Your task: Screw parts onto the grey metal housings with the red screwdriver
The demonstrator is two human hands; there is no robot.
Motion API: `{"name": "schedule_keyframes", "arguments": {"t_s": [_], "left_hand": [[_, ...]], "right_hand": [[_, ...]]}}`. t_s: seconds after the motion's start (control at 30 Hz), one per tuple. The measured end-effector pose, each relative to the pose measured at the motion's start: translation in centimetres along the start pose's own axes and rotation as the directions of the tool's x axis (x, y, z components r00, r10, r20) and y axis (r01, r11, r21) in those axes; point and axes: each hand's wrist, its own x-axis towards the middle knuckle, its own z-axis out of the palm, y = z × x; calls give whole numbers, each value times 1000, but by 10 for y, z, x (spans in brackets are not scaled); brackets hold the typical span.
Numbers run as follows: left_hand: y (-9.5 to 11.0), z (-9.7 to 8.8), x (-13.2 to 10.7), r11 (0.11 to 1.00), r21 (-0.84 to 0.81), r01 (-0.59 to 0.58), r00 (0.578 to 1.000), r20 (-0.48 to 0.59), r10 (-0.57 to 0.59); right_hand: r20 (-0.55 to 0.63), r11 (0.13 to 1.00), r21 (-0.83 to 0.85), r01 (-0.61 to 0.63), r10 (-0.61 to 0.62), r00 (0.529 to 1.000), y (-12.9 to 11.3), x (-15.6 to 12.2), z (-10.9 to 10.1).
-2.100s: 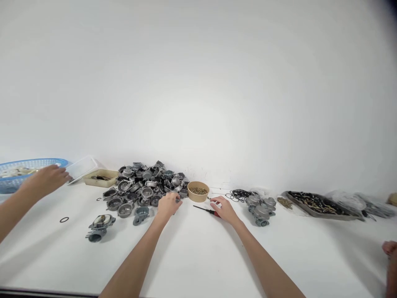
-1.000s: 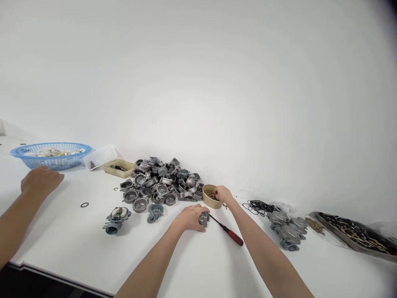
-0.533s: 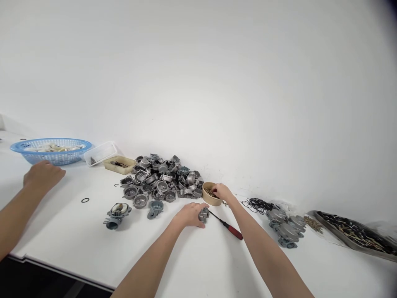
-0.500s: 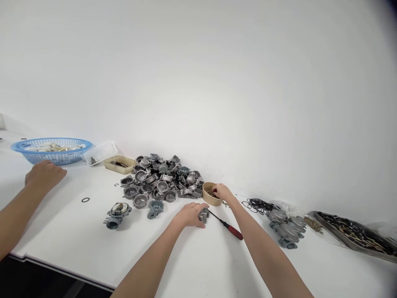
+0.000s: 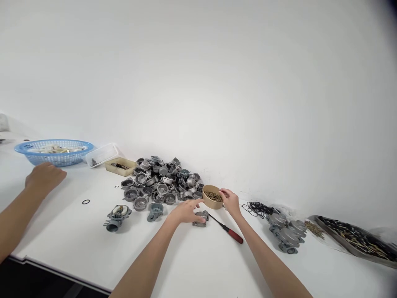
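My left hand point(image 5: 186, 212) rests over a small grey cast-metal cover point(image 5: 201, 219) on the white table, index finger and thumb spread apart, the thumb touching the cover. My right hand point(image 5: 230, 201) is at the right rim of a round tan bowl point(image 5: 212, 204), its fingertips pinched together; anything between them is too small to make out. Small brass-coloured screws point(image 5: 212, 196) lie in the bowl. Just right of the cover lies a screwdriver point(image 5: 233, 236) with a red and black handle, its shaft pointing at the cover.
Another person's hand point(image 5: 46, 178) lies at the left, before a blue basket point(image 5: 56, 159). A heap of metal covers point(image 5: 161, 184) stands behind my left hand. A carburetor-like body point(image 5: 116, 217) sits nearer. Black rings point(image 5: 257, 208), assembled bodies point(image 5: 287, 231) and a long tray point(image 5: 347, 244) occupy the right.
My right hand has drawn back from inside the bowl to its right rim. My left hand has shifted slightly left, and the cover under it now lies flatter.
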Motion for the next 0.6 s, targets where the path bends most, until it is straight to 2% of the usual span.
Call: {"name": "schedule_keyframes", "arguments": {"t_s": [0.17,0.23,0.3,0.37,0.43,0.53,0.6], "left_hand": [[8,-2,-10,995,96,-38,994,109,27],[15,-1,-15,983,140,-118,977,194,89],[21,-1,-19,959,103,-265,919,328,219],[24,-2,-21,916,6,-400,825,438,358],[24,-3,-20,886,-65,-459,761,486,430],[22,0,-18,876,-111,-469,726,517,454],[20,3,-16,876,-122,-466,718,526,455]], "right_hand": [[132,990,137,8,-26,991,-28,-59,-4],[184,986,164,-33,3,983,-33,-84,-1],[253,983,169,-79,34,967,-34,-103,3],[316,980,165,-108,51,947,-34,-113,5],[347,975,180,-133,64,936,-33,-114,7],[367,955,237,-181,85,926,-32,-110,8],[388,941,269,-207,91,917,-31,-108,9]]}}
